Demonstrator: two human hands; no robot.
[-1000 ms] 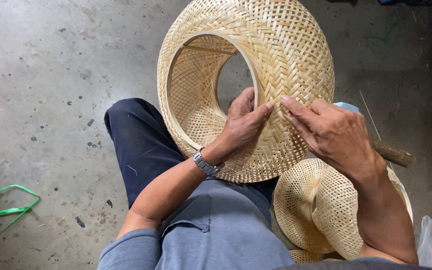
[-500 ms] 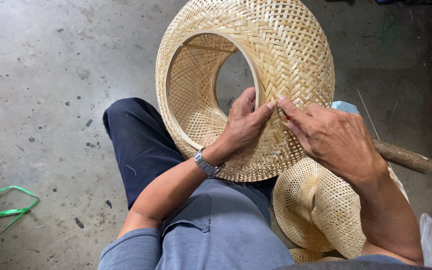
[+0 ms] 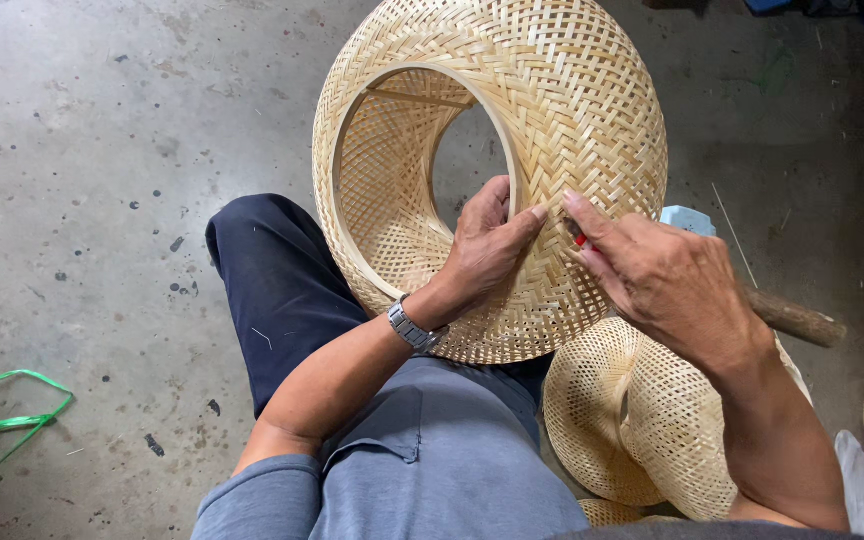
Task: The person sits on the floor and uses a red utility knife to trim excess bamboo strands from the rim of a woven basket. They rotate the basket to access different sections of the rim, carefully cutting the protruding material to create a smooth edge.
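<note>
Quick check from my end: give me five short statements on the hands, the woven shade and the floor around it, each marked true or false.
1. The left hand grips the woven shade at its open rim. True.
2. The right hand rests flat on the floor. False: it presses against the shade's outer weave, with something small and red under its fingers.
3. A watch sits on the left wrist. True.
4. The green strap lies on the shade. False: it lies on the concrete at far left.
5. A second woven piece lies under the right forearm. True.
</note>
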